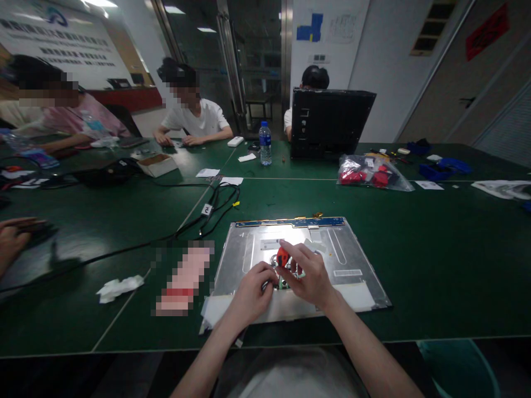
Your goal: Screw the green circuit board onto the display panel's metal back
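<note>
A flat silver display panel (pixel 359 260) lies on the green table in front of me, with a thin blue circuit strip (pixel 286 223) along its far edge. My right hand (pixel 311 272) holds a red-and-black screwdriver handle (pixel 283 255) between thumb and fingers, over the middle of the panel. Below it is a small green circuit board (pixel 284 282), mostly covered by my hands. On the left, the fingers of my left hand (pixel 252 293) are pinched together beside that board. Whatever they grip is too small and hidden to name.
Black cables (pixel 182 228) cross the table to the left. A crumpled tissue (pixel 120 288) and a pixelated pink item (pixel 185 279) lie left of the panel. Farther back are a water bottle (pixel 265 145), a black monitor (pixel 332 124) and a plastic bag (pixel 373 172). Several people sit around the table.
</note>
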A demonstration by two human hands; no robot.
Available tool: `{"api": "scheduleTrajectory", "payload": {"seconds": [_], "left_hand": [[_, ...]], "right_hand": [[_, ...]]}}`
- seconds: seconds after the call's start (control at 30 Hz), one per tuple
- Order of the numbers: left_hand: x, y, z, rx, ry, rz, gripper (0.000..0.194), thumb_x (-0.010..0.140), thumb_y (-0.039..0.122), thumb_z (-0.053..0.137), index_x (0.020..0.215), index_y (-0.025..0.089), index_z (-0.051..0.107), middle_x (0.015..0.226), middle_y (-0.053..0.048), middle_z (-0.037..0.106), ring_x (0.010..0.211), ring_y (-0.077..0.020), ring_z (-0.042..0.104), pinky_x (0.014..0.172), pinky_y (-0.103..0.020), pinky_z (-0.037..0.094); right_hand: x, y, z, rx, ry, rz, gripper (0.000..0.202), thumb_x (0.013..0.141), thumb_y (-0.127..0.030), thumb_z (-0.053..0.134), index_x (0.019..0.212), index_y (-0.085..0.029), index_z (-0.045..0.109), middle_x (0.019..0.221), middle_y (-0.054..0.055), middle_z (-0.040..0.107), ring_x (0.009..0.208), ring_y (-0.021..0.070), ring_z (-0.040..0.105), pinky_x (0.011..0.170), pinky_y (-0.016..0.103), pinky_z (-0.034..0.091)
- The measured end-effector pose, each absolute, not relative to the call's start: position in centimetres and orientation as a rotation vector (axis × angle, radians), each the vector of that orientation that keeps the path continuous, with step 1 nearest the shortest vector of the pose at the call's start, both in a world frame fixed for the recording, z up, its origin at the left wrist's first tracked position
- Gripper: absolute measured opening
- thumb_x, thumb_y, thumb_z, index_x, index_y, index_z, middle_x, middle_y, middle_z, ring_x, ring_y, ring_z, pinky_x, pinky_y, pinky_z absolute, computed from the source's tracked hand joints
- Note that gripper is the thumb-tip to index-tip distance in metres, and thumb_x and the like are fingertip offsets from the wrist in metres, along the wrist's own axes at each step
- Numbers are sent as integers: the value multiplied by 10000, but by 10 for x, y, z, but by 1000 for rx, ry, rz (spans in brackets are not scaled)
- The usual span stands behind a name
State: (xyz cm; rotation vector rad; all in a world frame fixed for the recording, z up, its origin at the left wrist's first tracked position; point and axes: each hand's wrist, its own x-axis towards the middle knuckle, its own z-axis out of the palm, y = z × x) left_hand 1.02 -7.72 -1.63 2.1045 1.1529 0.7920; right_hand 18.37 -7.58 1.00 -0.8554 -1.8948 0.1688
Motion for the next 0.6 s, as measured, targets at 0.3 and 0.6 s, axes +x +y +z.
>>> {"api": "scheduleTrajectory", "payload": {"seconds": [0.3, 0.6], "left_hand": [[10, -77, -17, 2104, 1123, 806, 245, 721, 41, 422, 753, 184, 618, 893, -46, 593, 838, -181, 573, 778, -306, 471], [9, -77, -17, 2095, 1128, 806, 262, 722, 22, 414, 747, 181, 621, 873, -40, 589, 822, -177, 583, 759, -296, 461]], "right_hand": [[183, -79, 7, -870, -1869, 192, 571, 851, -203, 516, 1392, -215, 333, 793, -3, 613, 567, 114, 567, 504, 238, 442], [183, -75, 8, -836, -1873, 165, 479, 897, -265, 548, 1346, -248, 380, 834, 10, 602, 570, 106, 524, 483, 217, 413]]}}
